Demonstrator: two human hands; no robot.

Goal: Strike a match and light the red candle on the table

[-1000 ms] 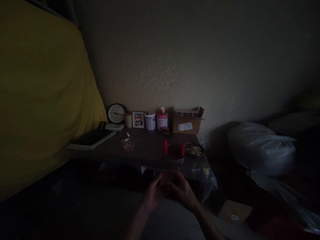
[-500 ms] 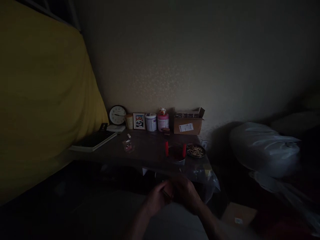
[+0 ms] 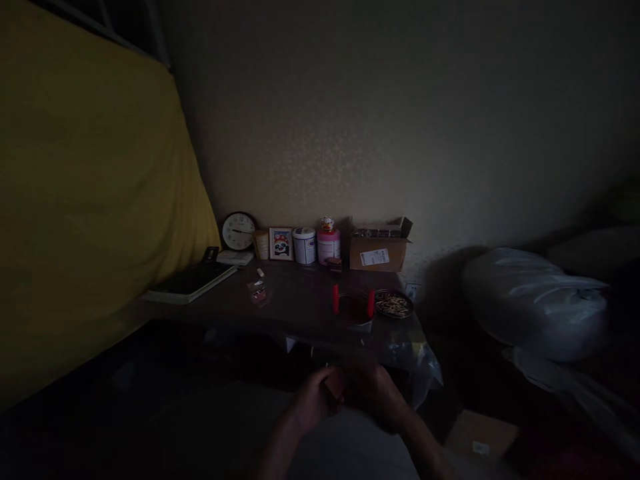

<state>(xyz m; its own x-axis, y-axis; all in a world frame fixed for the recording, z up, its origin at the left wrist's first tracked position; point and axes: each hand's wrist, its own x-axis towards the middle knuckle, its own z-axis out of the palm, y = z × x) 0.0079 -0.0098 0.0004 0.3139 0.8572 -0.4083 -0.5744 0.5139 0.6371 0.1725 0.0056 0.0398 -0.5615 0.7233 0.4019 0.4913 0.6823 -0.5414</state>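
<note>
In the dim head view, both my hands are together in front of the table's near edge. My left hand (image 3: 310,399) is closed around a small reddish-brown box (image 3: 336,382), about matchbox size, with one flat face showing. Against its right side is my right hand (image 3: 377,393), fingers curled in; darkness hides what they pinch. Beyond my hands, two red candles (image 3: 371,303) stand upright at a dark round dish (image 3: 356,321). Beside it lies a round plate (image 3: 411,308) with many matchsticks (image 3: 393,305).
Along the wall stand a clock (image 3: 239,231), a panda picture (image 3: 281,245), a white tin (image 3: 305,247), a pink-lidded tin (image 3: 329,248) and an open carton (image 3: 377,255). A book (image 3: 190,285) lies left. White plastic bags (image 3: 530,300) bulge at right.
The box in my left hand has turned so that more of its flat reddish-brown face shows. My right hand stays close beside it. The view has shifted slightly.
</note>
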